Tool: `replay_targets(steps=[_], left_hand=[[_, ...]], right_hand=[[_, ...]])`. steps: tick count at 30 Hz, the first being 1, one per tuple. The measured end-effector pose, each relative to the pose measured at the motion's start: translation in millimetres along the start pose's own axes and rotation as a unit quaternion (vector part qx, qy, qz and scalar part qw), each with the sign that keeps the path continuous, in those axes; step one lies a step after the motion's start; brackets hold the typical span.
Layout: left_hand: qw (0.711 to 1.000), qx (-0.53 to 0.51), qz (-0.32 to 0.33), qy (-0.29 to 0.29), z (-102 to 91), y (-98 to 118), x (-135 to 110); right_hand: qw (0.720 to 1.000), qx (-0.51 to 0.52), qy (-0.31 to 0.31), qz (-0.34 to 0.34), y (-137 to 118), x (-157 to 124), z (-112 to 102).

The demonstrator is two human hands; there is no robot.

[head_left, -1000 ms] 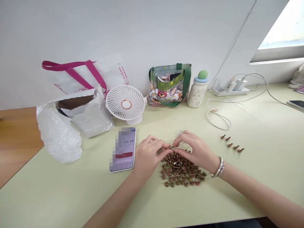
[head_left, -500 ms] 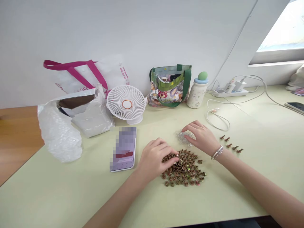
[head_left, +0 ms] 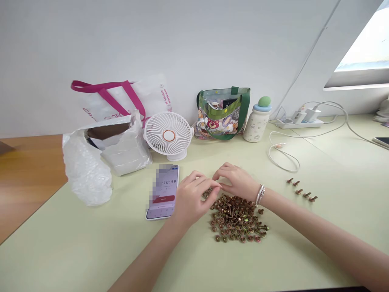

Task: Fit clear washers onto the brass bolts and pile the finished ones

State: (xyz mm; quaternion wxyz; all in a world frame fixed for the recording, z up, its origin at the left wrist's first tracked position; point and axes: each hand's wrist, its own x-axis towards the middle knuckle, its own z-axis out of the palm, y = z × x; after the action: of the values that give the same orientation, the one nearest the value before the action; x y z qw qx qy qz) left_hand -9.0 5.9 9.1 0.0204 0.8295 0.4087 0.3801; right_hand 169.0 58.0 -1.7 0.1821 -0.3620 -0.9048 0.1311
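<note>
My left hand (head_left: pixel 196 196) is closed in a pinch at the left upper edge of a pile of brass-coloured screws (head_left: pixel 238 223). It seems to hold one screw, mostly hidden by the fingers. Fingertips of my right hand (head_left: pixel 235 180) meet those of the left just above the pile, thumb and forefinger pressed together. Whatever the right fingers hold is too small to make out. The heap of small clear plastic pieces is hidden behind my right hand. Several separate screws (head_left: pixel 299 192) lie in a slanting row right of my right wrist.
A phone (head_left: pixel 164 190) lies left of my left hand. Behind stand a white fan (head_left: pixel 168 134), a plastic packing bag (head_left: pixel 88 166), a tote bag (head_left: pixel 154 95), a green-trimmed clear bag (head_left: pixel 225 117) and a bottle (head_left: pixel 257 125). A white cable (head_left: pixel 284 152) runs from a power strip (head_left: pixel 300 123).
My right hand has moved left from the clear pieces to my left hand and its fingers have closed. My left hand has risen slightly off the pile. The view has shifted a little.
</note>
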Motion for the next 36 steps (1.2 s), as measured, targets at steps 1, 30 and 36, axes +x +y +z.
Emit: replay_targets(steps=[1,30,36], left_hand=[[1.000,0.002,-0.004,0.008,-0.3,-0.7,0.4],[0.998,0.047,-0.034,-0.020,7.6,0.4,-3.4],[0.997,0.073,-0.006,-0.017,9.3,-0.2,-4.6]], right_hand=[[1.000,-0.006,-0.011,-0.004,-0.9,3.3,0.5],[0.957,0.257,0.097,0.091,-18.1,-34.2,-6.1],[0.969,0.198,0.107,0.103,-18.7,-34.5,-6.7]])
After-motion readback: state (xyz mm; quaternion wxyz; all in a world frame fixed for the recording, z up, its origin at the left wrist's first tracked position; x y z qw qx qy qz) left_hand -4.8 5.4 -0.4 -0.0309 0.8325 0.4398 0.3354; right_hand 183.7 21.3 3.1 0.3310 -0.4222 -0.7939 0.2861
